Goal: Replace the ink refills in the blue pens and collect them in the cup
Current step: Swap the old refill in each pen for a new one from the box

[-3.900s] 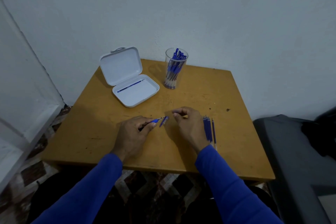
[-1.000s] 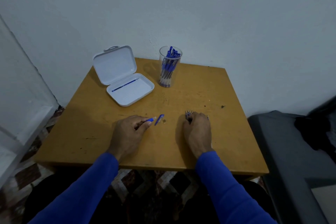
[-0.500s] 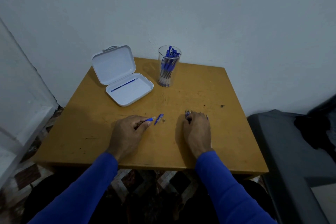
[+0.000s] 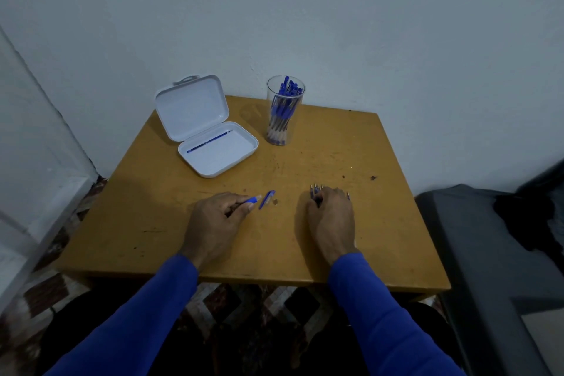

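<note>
My left hand (image 4: 213,220) grips the pen barrel (image 4: 251,200), pointing toward the refills (image 4: 316,188); my right hand (image 4: 331,217) covers these, fingers apparently curled on one; cup (image 4: 285,113) beyond.

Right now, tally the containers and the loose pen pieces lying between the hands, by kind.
White plastic case, open: 1
Clear cup of blue pens: 1
Blue pen cap: 1
Small metal tip: 1
Total: 4
</note>
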Action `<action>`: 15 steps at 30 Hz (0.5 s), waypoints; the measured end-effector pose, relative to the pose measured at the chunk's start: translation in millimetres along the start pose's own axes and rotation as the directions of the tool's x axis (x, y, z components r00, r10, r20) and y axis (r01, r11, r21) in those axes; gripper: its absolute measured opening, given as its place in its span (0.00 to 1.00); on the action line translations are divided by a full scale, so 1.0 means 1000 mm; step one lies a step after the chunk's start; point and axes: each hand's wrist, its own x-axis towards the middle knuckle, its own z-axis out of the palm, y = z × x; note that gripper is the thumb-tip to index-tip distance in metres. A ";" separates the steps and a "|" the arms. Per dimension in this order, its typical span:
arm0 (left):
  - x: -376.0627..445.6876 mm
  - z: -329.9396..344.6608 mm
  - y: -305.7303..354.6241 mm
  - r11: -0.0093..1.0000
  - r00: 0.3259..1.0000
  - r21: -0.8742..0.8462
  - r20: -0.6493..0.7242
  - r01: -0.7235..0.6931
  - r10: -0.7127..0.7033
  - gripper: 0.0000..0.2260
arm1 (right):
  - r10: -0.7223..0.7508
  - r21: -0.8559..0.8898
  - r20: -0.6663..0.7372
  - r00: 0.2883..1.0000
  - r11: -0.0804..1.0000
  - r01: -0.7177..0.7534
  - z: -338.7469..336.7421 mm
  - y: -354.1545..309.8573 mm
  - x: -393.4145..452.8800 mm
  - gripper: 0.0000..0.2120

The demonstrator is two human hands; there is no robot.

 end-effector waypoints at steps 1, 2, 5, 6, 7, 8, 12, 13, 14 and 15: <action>0.000 0.000 0.000 1.000 1.000 -0.002 -0.001 -0.002 0.002 0.08 | 0.005 0.004 0.003 1.000 1.000 -0.005 0.000 0.000 0.000 0.09; 0.000 0.000 0.000 1.000 1.000 -0.006 -0.001 -0.003 0.003 0.08 | 0.007 0.005 0.007 1.000 1.000 -0.007 -0.001 -0.001 0.000 0.09; 0.000 0.000 -0.001 1.000 1.000 -0.006 0.007 0.017 -0.017 0.08 | -0.006 0.005 0.021 1.000 1.000 0.006 -0.004 -0.004 -0.001 0.09; 0.001 0.000 -0.002 0.999 0.999 -0.007 0.004 0.034 -0.034 0.08 | -0.021 0.000 0.024 1.000 1.000 0.021 -0.005 -0.006 -0.002 0.09; 0.002 0.000 -0.002 0.999 0.999 -0.014 -0.005 0.050 -0.051 0.08 | -0.038 -0.014 0.026 0.999 0.999 0.039 -0.005 -0.009 -0.002 0.09; 0.004 -0.001 -0.002 0.998 0.998 -0.024 -0.017 0.062 -0.062 0.08 | -0.058 -0.034 0.028 0.998 0.998 0.059 -0.006 -0.014 -0.001 0.09; 0.011 -0.009 -0.001 0.997 0.996 -0.046 -0.061 0.059 -0.061 0.07 | -0.174 -0.055 0.046 0.984 0.983 0.176 0.000 -0.045 0.003 0.08; 0.013 -0.013 -0.003 0.998 0.995 -0.047 -0.079 0.052 -0.055 0.07 | -0.214 -0.060 0.047 0.976 0.974 0.216 0.002 -0.055 0.005 0.08; 0.015 -0.019 -0.005 0.998 0.994 -0.044 -0.099 0.040 -0.044 0.07 | -0.259 -0.063 0.057 0.964 0.963 0.262 0.005 -0.066 0.008 0.07; 0.017 -0.026 -0.008 0.999 0.993 -0.034 -0.119 0.023 -0.027 0.08 | -0.308 -0.063 0.071 0.949 0.948 0.312 0.008 -0.077 0.011 0.07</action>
